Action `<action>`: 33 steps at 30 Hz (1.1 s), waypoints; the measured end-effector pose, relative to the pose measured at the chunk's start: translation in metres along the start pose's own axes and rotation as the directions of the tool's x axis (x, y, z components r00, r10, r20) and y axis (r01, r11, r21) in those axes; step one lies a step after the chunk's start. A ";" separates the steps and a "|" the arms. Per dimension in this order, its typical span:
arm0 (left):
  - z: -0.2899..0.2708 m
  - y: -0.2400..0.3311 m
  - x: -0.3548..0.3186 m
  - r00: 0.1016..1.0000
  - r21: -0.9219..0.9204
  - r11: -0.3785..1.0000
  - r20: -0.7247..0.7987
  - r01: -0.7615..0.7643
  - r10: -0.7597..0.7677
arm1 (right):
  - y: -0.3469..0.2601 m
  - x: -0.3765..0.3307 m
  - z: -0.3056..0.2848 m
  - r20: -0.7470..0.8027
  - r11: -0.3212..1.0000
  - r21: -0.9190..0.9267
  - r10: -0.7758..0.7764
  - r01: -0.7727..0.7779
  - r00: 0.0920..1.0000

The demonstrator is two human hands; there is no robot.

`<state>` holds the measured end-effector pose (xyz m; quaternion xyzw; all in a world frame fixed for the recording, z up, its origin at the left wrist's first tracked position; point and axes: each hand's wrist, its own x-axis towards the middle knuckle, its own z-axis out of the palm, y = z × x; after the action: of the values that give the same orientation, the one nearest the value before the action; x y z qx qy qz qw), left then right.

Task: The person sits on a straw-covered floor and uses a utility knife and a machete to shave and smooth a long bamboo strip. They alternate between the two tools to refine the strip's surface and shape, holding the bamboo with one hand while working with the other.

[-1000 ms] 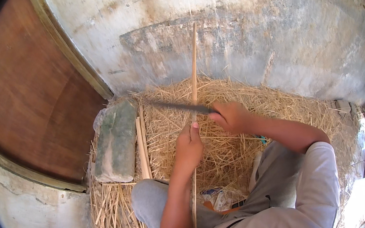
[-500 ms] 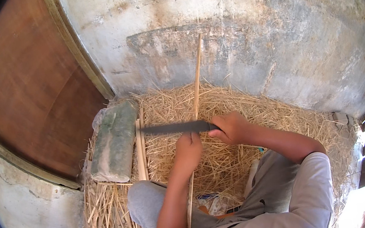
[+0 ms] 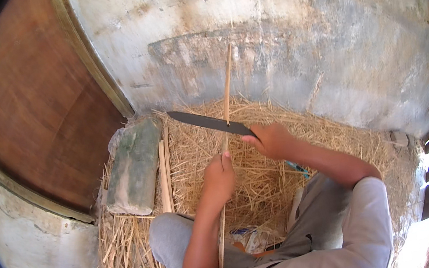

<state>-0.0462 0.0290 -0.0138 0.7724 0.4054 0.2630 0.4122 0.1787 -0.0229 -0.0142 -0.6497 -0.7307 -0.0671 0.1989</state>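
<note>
My left hand (image 3: 218,179) is closed round a long thin wooden strip (image 3: 228,86), thumb on top. The strip runs from beside my lap up toward the wall, its far end tapering. In my right hand (image 3: 272,141) is the handle of a large dark-bladed knife (image 3: 197,120). Its blade points to the far left and lies across the strip, touching it a little beyond my left hand. A small curl or chip seems to stand at the edge where they meet. The part of the strip inside my left fist is hidden.
Pale shavings (image 3: 265,192) cover the floor around my legs. To the left lies a greenish wrapped block (image 3: 133,169), with several cut strips (image 3: 165,175) alongside and more sticks (image 3: 132,253) nearer me. A stained wall (image 3: 289,43) rises ahead, a brown wooden panel (image 3: 41,111) at left.
The knife has moved away from me along the strip, and its tip has swung farther up. My right hand has shifted slightly forward; the left stays nearly in place, its thumb now more visible.
</note>
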 end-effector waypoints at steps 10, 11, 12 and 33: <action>0.002 0.004 -0.006 1.000 -0.051 0.999 0.027 0.004 -0.003 | -0.020 -0.007 -0.018 0.073 0.999 0.041 -0.015 0.012 0.997; 0.000 0.007 -0.004 0.999 -0.050 0.998 0.039 0.032 -0.030 | -0.019 -0.010 -0.019 0.097 0.994 0.010 -0.108 0.107 0.989; 0.003 0.009 -0.001 0.995 -0.053 0.997 0.078 0.062 -0.057 | -0.006 -0.013 -0.017 0.079 0.997 0.067 0.034 -0.039 0.996; -0.003 0.000 0.013 0.925 -0.552 0.746 0.291 0.372 -0.245 | 0.011 -0.006 0.008 -0.062 0.985 0.059 -0.155 0.159 0.986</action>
<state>-0.0412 0.0406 -0.0111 0.5466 0.3806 0.2261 0.7109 0.1883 -0.0243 -0.0254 -0.5811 -0.7755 -0.0777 0.2344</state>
